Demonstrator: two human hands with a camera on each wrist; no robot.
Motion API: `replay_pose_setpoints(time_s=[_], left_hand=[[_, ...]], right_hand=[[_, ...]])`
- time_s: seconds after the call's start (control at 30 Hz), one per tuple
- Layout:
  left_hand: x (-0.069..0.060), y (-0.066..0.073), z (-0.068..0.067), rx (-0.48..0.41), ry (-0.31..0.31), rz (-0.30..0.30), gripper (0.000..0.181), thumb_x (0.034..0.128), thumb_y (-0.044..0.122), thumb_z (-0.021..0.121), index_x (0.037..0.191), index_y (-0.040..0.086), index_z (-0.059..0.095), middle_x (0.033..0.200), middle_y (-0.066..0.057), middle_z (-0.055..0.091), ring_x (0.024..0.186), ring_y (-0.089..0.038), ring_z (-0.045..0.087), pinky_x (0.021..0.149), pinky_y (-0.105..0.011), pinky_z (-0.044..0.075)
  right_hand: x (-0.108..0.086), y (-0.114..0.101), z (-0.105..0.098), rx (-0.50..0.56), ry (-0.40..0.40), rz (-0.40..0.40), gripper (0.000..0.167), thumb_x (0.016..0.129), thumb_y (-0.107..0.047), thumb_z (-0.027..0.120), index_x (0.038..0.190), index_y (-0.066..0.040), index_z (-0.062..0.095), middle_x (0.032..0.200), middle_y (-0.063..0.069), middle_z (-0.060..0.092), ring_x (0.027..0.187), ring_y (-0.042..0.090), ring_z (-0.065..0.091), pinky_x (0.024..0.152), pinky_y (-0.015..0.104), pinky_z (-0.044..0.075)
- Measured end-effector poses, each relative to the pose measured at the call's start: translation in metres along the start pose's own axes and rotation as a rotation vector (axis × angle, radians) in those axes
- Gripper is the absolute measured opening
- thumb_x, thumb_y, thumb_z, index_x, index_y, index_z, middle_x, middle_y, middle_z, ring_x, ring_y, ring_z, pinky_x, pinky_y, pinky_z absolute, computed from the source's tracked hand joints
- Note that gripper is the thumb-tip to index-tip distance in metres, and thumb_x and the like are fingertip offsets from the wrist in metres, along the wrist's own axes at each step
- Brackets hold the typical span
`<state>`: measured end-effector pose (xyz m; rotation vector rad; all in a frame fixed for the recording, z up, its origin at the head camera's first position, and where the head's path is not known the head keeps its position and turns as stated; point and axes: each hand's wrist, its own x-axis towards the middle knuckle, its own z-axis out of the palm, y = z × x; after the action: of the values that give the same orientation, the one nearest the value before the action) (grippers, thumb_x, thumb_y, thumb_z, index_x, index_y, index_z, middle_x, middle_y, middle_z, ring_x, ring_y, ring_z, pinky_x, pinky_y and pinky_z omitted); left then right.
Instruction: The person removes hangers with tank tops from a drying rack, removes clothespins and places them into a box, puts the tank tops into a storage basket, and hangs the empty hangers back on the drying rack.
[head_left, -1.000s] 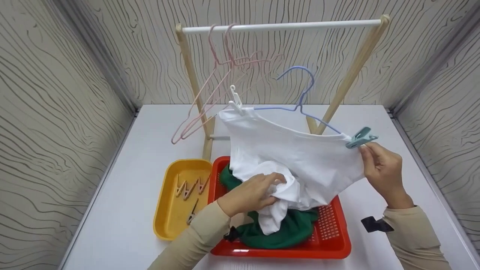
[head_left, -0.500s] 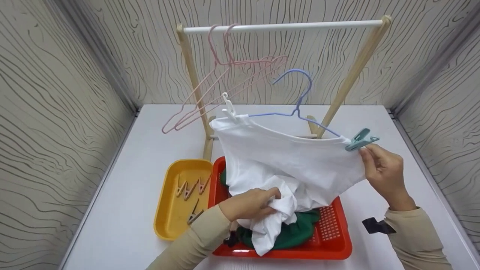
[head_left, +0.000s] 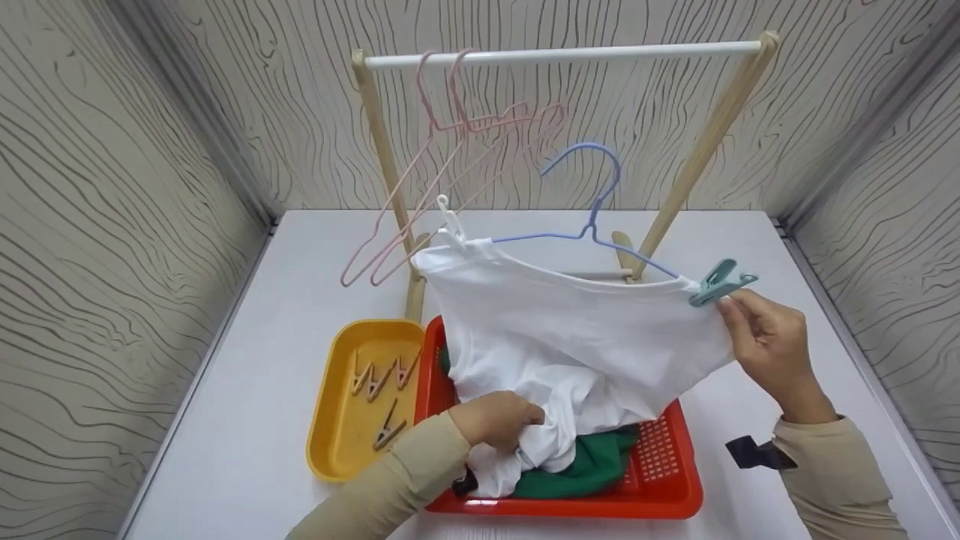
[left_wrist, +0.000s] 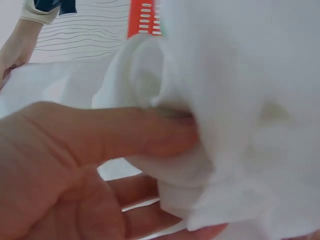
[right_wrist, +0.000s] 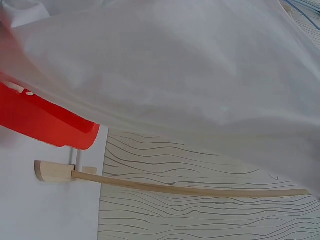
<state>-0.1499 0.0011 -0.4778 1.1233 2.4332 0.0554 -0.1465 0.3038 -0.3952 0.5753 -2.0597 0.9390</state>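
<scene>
A white garment (head_left: 592, 330) hangs from a blue hanger (head_left: 589, 231), slanting down to the right. A white clothespin (head_left: 453, 225) clips its left corner, and a teal clothespin (head_left: 721, 283) its right corner. My right hand (head_left: 772, 349) pinches the garment's right edge just below the teal clothespin. Lower down, my left hand (head_left: 499, 420) grips the bunched part of the cloth over the red basket (head_left: 562, 508). In the left wrist view the thumb (left_wrist: 165, 132) presses on the cloth, with fingers behind it. Green cloth (head_left: 577, 472) lies in the basket, partly covered by the white garment.
Behind stands a wooden rack with a white rod (head_left: 562, 54). Pink hangers (head_left: 424, 157) hang at the rod's left. A yellow tray (head_left: 322, 420) with several clothespins (head_left: 379, 381) is beside the basket's left side. Patterned walls (head_left: 142, 247) enclose the table.
The blue hanger and garment's left corner have moved down and left. My left hand has lowered with the bunched cloth toward the basket's front. The right hand keeps its hold. The pink hangers sway.
</scene>
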Motion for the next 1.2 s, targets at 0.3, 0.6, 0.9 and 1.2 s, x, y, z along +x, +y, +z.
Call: replay_pose_setpoints(time_s=[0.3, 0.6, 0.9, 1.2], left_hand=[[-0.012, -0.012, -0.002, -0.22, -0.03, -0.005, 0.039, 0.0843, 0.008, 0.071, 0.121, 0.019, 0.066, 0.116, 0.002, 0.072, 0.096, -0.011, 0.064, 0.097, -0.022, 0.053], [-0.023, -0.032, -0.002, -0.396, 0.135, 0.138, 0.035, 0.0794, 0.026, 0.079, 0.11, 0.011, 0.072, 0.108, -0.004, 0.074, 0.091, -0.01, 0.061, 0.088, -0.014, 0.051], [-0.03, -0.041, -0.005, -0.516, 0.267, 0.124, 0.029, 0.0857, 0.028, 0.072, 0.105, 0.006, 0.07, 0.103, -0.008, 0.073, 0.096, -0.023, 0.066, 0.092, -0.026, 0.055], [-0.046, -0.046, -0.018, -0.572, 0.635, 0.137, 0.019, 0.0936, 0.018, 0.062, 0.106, 0.004, 0.067, 0.102, -0.01, 0.072, 0.097, -0.021, 0.067, 0.094, -0.036, 0.056]], right_hand=[[-0.004, 0.0, -0.002, 0.014, -0.025, -0.014, 0.005, 0.083, 0.013, 0.06, 0.08, 0.013, 0.065, 0.066, 0.017, 0.065, 0.08, -0.024, 0.056, 0.064, -0.001, 0.048], [-0.004, 0.001, -0.004, 0.023, -0.022, -0.006, 0.004, 0.081, 0.015, 0.061, 0.08, 0.013, 0.065, 0.092, -0.032, 0.059, 0.082, -0.023, 0.057, 0.068, -0.002, 0.047], [-0.003, 0.001, -0.004, 0.021, -0.005, -0.003, 0.004, 0.081, 0.015, 0.062, 0.079, 0.013, 0.064, 0.083, -0.022, 0.064, 0.084, -0.023, 0.058, 0.07, -0.001, 0.048], [-0.005, -0.002, -0.006, 0.047, -0.014, 0.009, 0.003, 0.081, 0.016, 0.061, 0.08, 0.015, 0.064, 0.094, -0.037, 0.06, 0.083, -0.022, 0.059, 0.067, -0.001, 0.048]])
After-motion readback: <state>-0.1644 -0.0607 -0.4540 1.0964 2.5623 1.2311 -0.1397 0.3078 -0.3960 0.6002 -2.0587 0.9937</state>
